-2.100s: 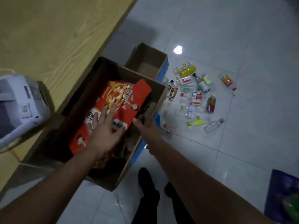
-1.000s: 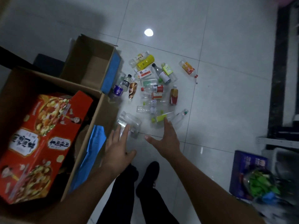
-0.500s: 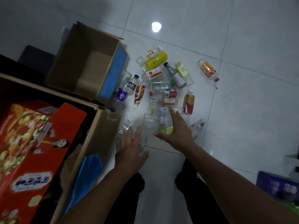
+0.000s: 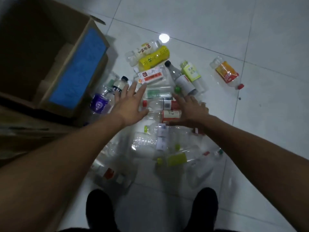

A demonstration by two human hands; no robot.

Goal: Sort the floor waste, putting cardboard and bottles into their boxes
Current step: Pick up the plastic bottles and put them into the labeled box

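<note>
By my feet, clear crushed plastic bottles [image 4: 145, 143] litter the white tiled floor [image 4: 267, 114]. My left hand [image 4: 128, 104] and right hand [image 4: 190, 109] hover apart, spread, empty, over red-labelled plastic bottles [image 4: 170, 114]. Bottle step, I reckon: grab some, then left into the open brown cardboard box [image 4: 78, 72].

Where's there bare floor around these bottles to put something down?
Bare white tiled floor lies right of the orange-labelled clear bottle and beyond the yellow plastic bottle. Crowded: from the open cardboard box past the left hand to the right hand, bottles lie packed.
</note>
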